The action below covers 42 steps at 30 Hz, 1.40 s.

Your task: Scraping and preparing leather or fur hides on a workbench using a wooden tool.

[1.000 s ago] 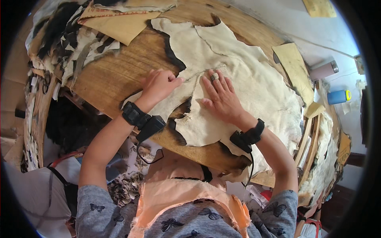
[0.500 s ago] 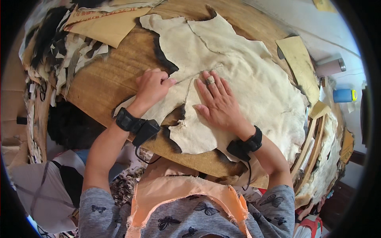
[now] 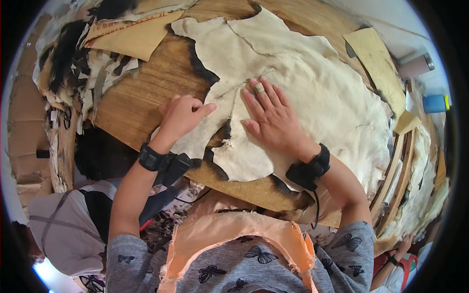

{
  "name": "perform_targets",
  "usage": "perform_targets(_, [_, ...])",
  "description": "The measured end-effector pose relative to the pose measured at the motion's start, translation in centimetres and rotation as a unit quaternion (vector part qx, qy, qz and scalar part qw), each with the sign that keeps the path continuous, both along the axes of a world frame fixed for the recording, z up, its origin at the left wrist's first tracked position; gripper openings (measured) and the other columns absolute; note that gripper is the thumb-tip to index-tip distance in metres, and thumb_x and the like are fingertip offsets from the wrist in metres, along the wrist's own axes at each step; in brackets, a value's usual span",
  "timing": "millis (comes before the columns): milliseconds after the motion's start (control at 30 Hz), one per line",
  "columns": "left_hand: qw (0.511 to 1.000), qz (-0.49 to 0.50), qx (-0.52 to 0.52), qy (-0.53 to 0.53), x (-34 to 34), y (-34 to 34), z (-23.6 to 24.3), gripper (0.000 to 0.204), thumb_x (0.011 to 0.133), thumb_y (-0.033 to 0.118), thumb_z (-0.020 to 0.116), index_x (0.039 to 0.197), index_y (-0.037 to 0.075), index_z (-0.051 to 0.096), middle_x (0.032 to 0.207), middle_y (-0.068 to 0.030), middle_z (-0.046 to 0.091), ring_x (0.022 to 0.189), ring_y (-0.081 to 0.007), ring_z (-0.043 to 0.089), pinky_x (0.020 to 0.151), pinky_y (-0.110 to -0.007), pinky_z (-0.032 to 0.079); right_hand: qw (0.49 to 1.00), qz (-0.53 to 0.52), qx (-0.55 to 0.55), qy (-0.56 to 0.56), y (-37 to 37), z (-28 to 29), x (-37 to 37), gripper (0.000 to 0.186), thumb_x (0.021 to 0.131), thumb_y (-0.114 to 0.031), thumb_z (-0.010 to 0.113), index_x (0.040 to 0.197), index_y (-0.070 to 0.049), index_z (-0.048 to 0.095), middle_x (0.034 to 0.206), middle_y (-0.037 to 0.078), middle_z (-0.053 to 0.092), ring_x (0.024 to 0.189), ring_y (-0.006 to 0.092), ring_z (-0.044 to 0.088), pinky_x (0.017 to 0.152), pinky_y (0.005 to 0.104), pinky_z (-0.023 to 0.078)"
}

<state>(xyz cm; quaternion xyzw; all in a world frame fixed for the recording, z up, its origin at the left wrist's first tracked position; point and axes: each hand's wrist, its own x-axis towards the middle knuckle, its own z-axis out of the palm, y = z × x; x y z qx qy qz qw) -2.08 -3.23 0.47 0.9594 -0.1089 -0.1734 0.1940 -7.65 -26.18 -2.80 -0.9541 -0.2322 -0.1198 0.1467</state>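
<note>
A cream-coloured hide (image 3: pixel 317 107) with dark fur along its ragged edges lies flesh side up on the wooden table. My right hand (image 3: pixel 273 115) rests flat on it, fingers stretched out, with a wide pale ring (image 3: pixel 259 88) on one finger. A thin dark line, like a seam, runs across the hide by those fingertips. My left hand (image 3: pixel 181 116) is closed just above the hide's left edge, fingers curled and thumb pointing right. Whatever its fingers hold, if anything, is hidden. Both wrists carry black strapped devices with cables.
Fur and hide scraps (image 3: pixel 83 73) are heaped at the far left beside a tan paper envelope (image 3: pixel 129 34). A yellowish pattern piece (image 3: pixel 378 68), a pink cylinder (image 3: pixel 415 66) and a blue container (image 3: pixel 435 103) stand to the right. Another person (image 3: pixel 68 229) is at the lower left; another's hand (image 3: pixel 404 246) shows lower right.
My left hand has drawn slightly left, away from the seam line, and its thumb now sticks out. The right hand still lies flat on the hide. The whole view has shifted a little.
</note>
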Motion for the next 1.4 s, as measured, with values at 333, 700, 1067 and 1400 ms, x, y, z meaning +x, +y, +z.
perform_targets(333, [0.986,0.016,-0.056,-0.153,-0.6,-0.6,-2.1,0.029,0.073,0.032,0.065,0.061,0.007,0.056,0.071,-0.0076,0.055,0.079,-0.0294,0.047,0.065,-0.042,0.034,1.000,0.007,-0.005,0.004,-0.1,-0.3,0.1,0.056,0.083,-0.038,0.043,0.127,-0.004,0.040,0.133,0.015,0.037,0.126,0.0311,0.030,0.104,0.0414,0.020])
perform_targets(700, [0.985,0.026,-0.072,-0.154,-0.2,-0.1,-2.5,0.024,0.070,0.027,0.066,0.060,0.007,0.056,0.069,-0.0052,0.053,0.078,-0.0273,0.048,0.067,-0.042,0.033,1.000,0.008,0.007,0.015,0.0,0.0,0.2,0.054,0.082,-0.038,0.045,0.125,-0.006,0.043,0.128,0.014,0.043,0.125,0.0311,0.032,0.104,0.0414,0.021])
perform_targets(1067, [0.959,-0.074,-0.023,-0.274,-4.4,-2.5,0.4,0.018,0.067,0.021,0.070,0.082,0.018,0.061,0.082,0.0029,0.055,0.086,-0.0195,0.048,0.077,-0.041,0.028,1.000,0.002,0.016,-0.014,-0.2,-0.4,0.0,0.054,0.083,-0.037,0.044,0.126,-0.004,0.041,0.131,0.015,0.040,0.125,0.0312,0.031,0.104,0.0412,0.021])
perform_targets(1400, [0.944,-0.163,-0.067,-0.279,-4.5,-3.0,-1.1,0.010,0.071,0.012,0.063,0.080,0.012,0.062,0.078,0.0008,0.056,0.083,-0.0196,0.050,0.075,-0.033,0.033,0.999,0.005,0.023,-0.034,-0.3,-0.9,0.0,0.055,0.082,-0.038,0.045,0.125,-0.004,0.042,0.131,0.015,0.039,0.125,0.0313,0.031,0.103,0.0415,0.022])
